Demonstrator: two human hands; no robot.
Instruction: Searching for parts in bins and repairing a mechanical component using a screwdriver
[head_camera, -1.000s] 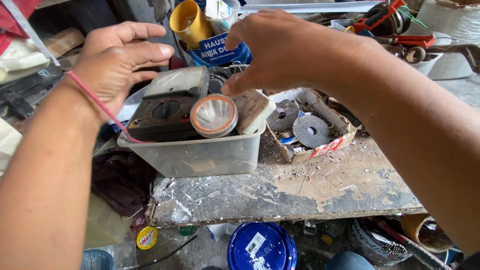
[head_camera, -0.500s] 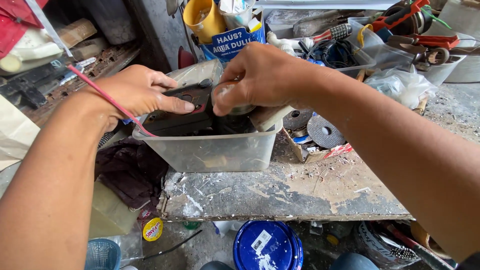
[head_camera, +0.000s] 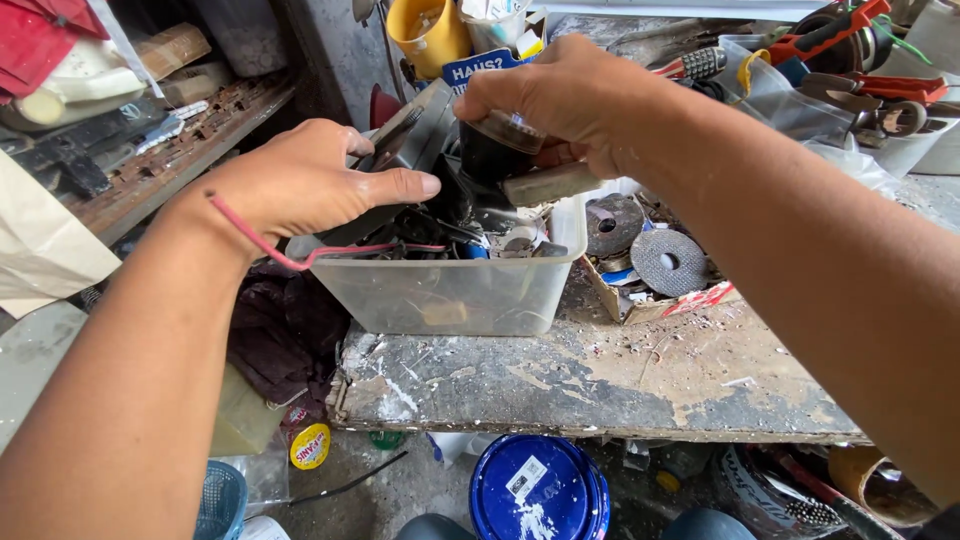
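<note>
The place is a messy workshop, with a worn, paint-scraped wooden bench (head_camera: 600, 380) full of tools and bits. A blue paint can (head_camera: 538, 488) stands on the floor below it. On the bench sits a clear plastic tub (head_camera: 450, 290) packed with odd parts, and beside it lies a small cardboard box of grinding discs (head_camera: 665, 262).

It looks like the person is sorting through the tub, lifting things out of the top. A next move would need a steady lift so nothing tips back in.

The left hand (head_camera: 300, 185) comes in from the left, fingers flat and pressed on a grey plate (head_camera: 415, 130) that leans at the tub's back edge. The right hand (head_camera: 560, 95) reaches over from the right, bent down at the wrist, and is clamped on a dark round jar (head_camera: 495, 150) just above the tub.
</note>
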